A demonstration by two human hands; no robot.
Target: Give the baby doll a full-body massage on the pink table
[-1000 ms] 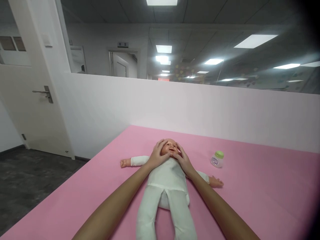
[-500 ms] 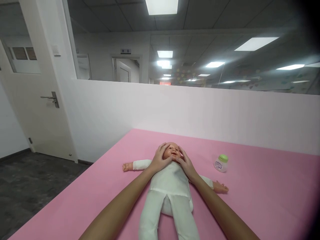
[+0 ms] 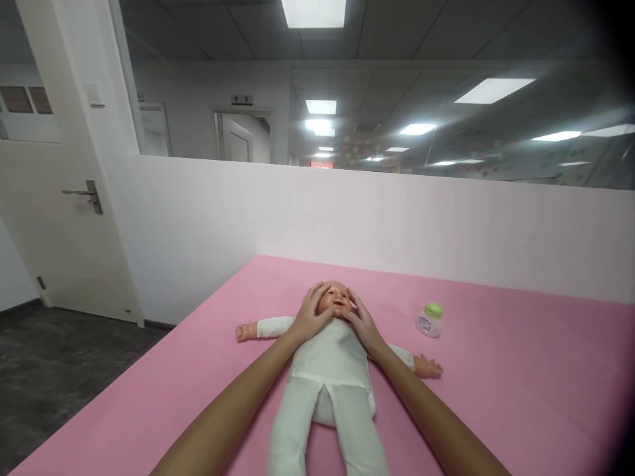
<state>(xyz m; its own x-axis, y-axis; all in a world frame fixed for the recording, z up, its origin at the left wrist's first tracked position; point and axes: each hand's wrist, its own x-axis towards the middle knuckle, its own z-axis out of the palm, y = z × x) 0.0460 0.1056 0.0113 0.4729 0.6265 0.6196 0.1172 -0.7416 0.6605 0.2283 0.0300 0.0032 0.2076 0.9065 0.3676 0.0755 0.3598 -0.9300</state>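
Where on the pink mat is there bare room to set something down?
The pink mat is bare right of the doll, in front of the small bottle, and between the doll's head and the white wall. It is crowded at the head, where the left hand and right hand cup it.

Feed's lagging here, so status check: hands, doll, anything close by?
Left hand and right hand cup the doll's head. Doll flat on its back on pink mat. Small bottle upright to its right, apart.
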